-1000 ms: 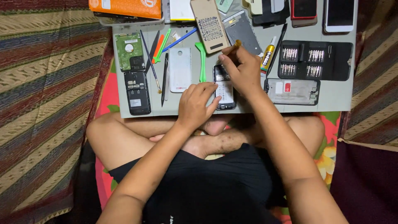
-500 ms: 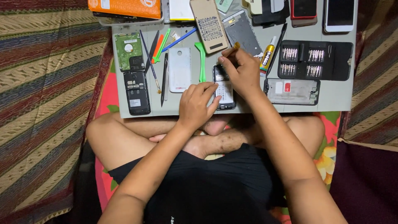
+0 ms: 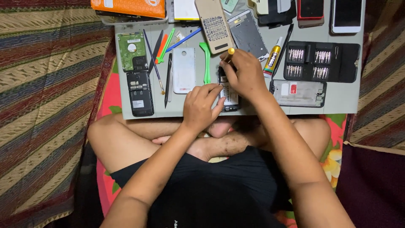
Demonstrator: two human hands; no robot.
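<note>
Left hand (image 3: 201,106) curled, steadying opened phone (image 3: 230,96) | right hand (image 3: 246,75) pinching yellow-capped screwdriver (image 3: 230,51)

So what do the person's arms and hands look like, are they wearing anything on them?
Both arms are bare all the way up, with no sleeve reaching the forearms. The left hand and right hand have no gloves, and no rings, watch or wristbands show. Fingernails are short. The only clothing in view is dark shorts over crossed bare legs.
</note>
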